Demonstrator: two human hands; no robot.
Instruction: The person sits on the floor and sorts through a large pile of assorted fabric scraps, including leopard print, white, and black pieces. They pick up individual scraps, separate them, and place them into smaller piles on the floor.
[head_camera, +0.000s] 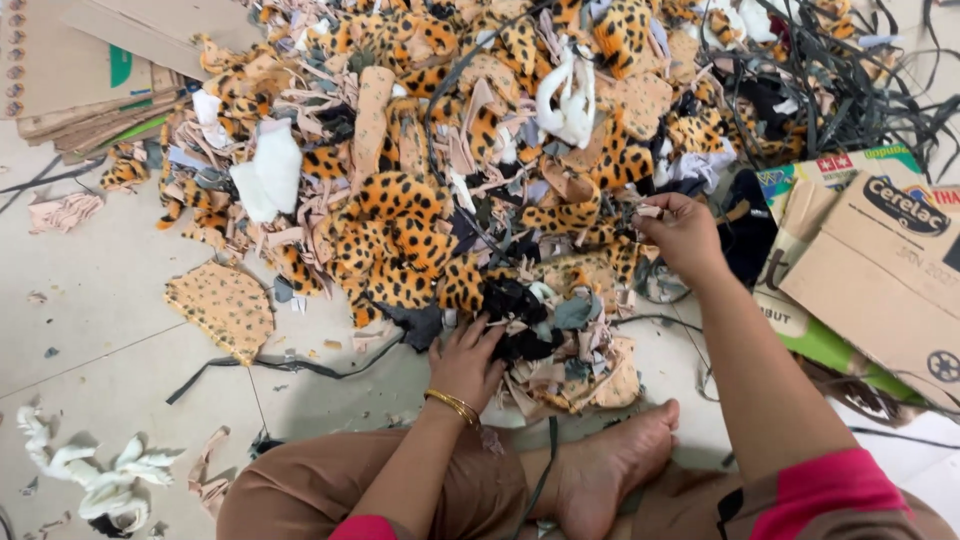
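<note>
Black fabric scraps: crumpled clump at near edge of the pile, on floor. Small pale scrap: thin strip, lifted above leopard-print offcuts.

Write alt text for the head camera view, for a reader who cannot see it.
A person seated on a tiled floor sorts a big pile of leopard-print fabric scraps. The left hand presses on black scraps; the right hand pinches a small pale scrap. Flattened cardboard boxes lie alongside.

My head-worn camera looks steeply down, close over my lap, facing the fabric scrap pile directly ahead of me.
</note>
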